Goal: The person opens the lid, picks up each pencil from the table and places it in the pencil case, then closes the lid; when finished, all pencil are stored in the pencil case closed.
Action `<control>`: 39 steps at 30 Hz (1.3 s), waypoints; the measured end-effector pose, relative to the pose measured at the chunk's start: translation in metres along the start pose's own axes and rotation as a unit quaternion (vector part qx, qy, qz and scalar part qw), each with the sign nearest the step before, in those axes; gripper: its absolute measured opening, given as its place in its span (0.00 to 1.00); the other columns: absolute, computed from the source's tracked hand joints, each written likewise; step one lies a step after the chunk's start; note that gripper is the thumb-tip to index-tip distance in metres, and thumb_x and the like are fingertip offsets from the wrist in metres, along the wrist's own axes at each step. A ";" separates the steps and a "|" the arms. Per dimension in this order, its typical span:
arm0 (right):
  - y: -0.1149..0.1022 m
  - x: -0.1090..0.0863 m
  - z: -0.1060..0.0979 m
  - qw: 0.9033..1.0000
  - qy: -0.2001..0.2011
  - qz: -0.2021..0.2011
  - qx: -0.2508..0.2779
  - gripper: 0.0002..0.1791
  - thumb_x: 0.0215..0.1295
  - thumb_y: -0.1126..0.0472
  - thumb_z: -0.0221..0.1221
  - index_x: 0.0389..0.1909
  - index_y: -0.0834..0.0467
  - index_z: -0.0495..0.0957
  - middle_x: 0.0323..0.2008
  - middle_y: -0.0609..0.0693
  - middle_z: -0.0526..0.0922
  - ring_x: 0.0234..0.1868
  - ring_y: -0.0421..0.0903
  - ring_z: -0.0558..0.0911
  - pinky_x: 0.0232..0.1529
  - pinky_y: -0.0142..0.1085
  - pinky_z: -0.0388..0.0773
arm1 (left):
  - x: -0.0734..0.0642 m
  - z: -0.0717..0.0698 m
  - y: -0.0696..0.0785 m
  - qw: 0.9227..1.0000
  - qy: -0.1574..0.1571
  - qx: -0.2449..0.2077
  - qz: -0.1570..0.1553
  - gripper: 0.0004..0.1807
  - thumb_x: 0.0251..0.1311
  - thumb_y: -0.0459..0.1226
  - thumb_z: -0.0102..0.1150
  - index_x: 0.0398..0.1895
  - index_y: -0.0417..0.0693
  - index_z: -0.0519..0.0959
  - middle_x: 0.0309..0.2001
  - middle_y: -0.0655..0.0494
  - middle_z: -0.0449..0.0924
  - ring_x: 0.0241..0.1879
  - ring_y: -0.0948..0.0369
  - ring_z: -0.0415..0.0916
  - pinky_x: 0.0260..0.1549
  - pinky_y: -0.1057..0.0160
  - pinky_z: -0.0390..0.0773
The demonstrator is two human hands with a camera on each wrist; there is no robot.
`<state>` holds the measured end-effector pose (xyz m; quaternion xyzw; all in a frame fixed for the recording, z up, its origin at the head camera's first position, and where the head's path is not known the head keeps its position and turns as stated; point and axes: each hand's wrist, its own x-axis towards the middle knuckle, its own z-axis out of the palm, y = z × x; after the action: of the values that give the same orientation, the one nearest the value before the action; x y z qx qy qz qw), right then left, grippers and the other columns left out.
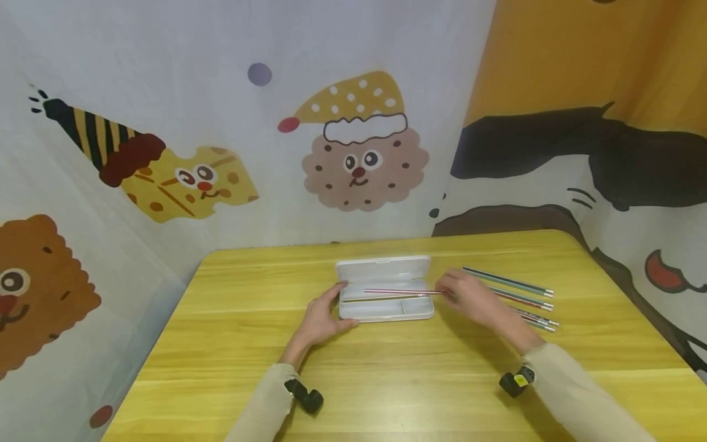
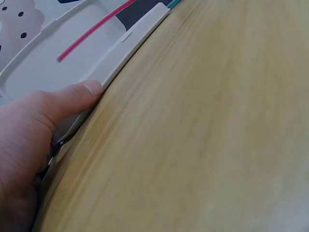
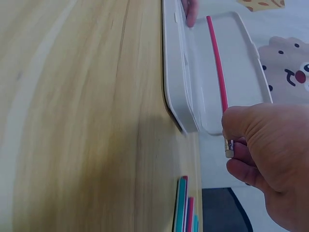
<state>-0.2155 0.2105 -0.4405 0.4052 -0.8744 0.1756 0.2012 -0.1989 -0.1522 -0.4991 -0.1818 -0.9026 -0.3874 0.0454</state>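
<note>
A white pencil case (image 1: pixel 381 318) lies on the table with its lid (image 1: pixel 383 269) raised at the back. My left hand (image 1: pixel 320 319) holds its left end, thumb (image 2: pixel 89 92) against the front edge and a finger by the rear corner. One gold-coloured pencil (image 1: pixel 381 299) lies lengthwise inside. Between thumb and fingers, my right hand (image 1: pixel 469 296) pinches a red pencil (image 3: pixel 218 63) near its eraser end. That pencil extends leftward over the case, its eraser (image 3: pixel 229 153) toward the right.
Several pencils (image 1: pixel 516 282) in dark, green and red lie to the right of the case, partly hidden under the right forearm. The wooden table (image 1: pixel 386 380) meets a cartoon-printed cloth (image 1: pixel 221 92) at its far edge.
</note>
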 end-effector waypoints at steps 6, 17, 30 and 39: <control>-0.003 0.010 0.007 1.000 -0.019 0.013 0.003 0.10 0.52 0.76 0.69 0.33 0.62 0.84 0.33 0.49 0.81 0.36 0.47 0.81 0.35 0.39 0.82 | 0.001 0.000 -0.001 1.000 0.003 0.003 0.005 0.50 0.44 0.47 0.80 0.72 0.50 0.67 0.66 0.44 0.73 0.65 0.46 0.69 0.63 0.46 0.68; -0.007 0.023 0.022 0.999 -0.046 0.013 -0.001 0.12 0.50 0.75 0.69 0.35 0.62 0.84 0.37 0.53 0.82 0.41 0.52 0.82 0.41 0.41 0.83 | 0.001 0.001 0.000 1.000 -0.004 -0.002 0.006 0.50 0.45 0.47 0.80 0.73 0.51 0.66 0.66 0.45 0.72 0.65 0.47 0.69 0.64 0.46 0.68; -0.016 0.033 0.033 0.997 -0.065 0.032 -0.024 0.11 0.51 0.73 0.69 0.35 0.60 0.84 0.34 0.50 0.80 0.36 0.47 0.80 0.37 0.37 0.82 | 0.000 0.000 0.000 1.000 -0.001 -0.010 0.008 0.51 0.44 0.47 0.80 0.73 0.51 0.66 0.67 0.45 0.71 0.66 0.46 0.68 0.64 0.44 0.67; -0.021 0.036 0.036 0.996 -0.066 0.031 -0.048 0.10 0.51 0.74 0.70 0.34 0.61 0.84 0.34 0.51 0.80 0.36 0.49 0.80 0.37 0.38 0.82 | -0.001 0.001 -0.001 1.000 0.001 -0.004 -0.004 0.51 0.44 0.48 0.80 0.73 0.51 0.66 0.68 0.45 0.70 0.67 0.45 0.66 0.64 0.43 0.66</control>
<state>-0.2276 0.1575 -0.4503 0.3782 -0.9053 0.1131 0.1569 -0.1983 -0.1521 -0.5005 -0.1776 -0.9020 -0.3911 0.0438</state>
